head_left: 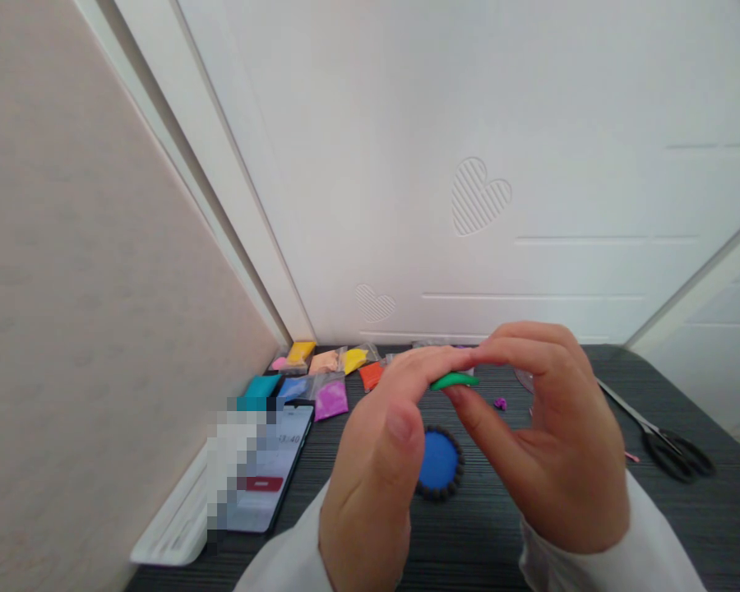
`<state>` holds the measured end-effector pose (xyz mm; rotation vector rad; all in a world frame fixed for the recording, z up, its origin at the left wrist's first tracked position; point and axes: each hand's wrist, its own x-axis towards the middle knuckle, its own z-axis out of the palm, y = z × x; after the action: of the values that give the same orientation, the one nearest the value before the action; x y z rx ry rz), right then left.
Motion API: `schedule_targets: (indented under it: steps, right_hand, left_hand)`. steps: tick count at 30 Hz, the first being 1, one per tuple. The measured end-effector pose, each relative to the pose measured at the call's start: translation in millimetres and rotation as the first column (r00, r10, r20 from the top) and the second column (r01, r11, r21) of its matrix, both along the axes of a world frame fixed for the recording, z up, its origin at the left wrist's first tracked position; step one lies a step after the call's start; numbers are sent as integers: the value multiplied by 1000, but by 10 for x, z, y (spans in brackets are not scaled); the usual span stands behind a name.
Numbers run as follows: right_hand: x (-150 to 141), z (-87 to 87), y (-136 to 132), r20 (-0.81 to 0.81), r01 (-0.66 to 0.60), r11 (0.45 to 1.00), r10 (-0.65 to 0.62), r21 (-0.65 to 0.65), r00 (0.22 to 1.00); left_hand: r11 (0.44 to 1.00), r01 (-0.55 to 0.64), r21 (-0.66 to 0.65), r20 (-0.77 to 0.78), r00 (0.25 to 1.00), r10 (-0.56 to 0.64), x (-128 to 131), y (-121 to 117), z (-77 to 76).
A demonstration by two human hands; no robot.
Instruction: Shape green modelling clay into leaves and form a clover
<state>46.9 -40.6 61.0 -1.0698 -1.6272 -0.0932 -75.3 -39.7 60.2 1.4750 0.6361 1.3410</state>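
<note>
A thin, flattened piece of green modelling clay is held up above the table. My right hand grips it, thumb underneath and fingers arched over the top. Stretched out flat, the fingers of my left hand lie against the clay from the left, their tips meeting the right fingertips. The left thumb stands apart and grips nothing. Below the hands lies a round blue disc with a dark, beaded-looking rim, partly covered by my left hand. A small purple bit of clay rests behind the right thumb.
Several small bags of coloured clay, including a purple one, line the back left. A phone lies at the left beside a white object. Black-handled scissors lie right. A white panel rises behind the dark table.
</note>
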Motion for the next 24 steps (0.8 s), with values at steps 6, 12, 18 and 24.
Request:
schedule_targets:
  steps: [6,12,18,24]
  right_hand:
    - [66,25,-8,79,-76,995,81,-62,994]
    - [113,37,0,84,-110,986,121,-126,989]
    - [109,36,23,43,-143,975,152,-170,987]
    - [116,27,37,57,-151,971,164,-186,985]
  left_hand:
    - [995,93,-45,-42,995,-95,-35,4,-22]
    - [995,99,-25,-19,995,-99,-14,-2,-73]
    - [991,135,-21,-58,989,-136,-37,43,-18]
    - [983,108,-150,0,994,-109,16,83,-29]
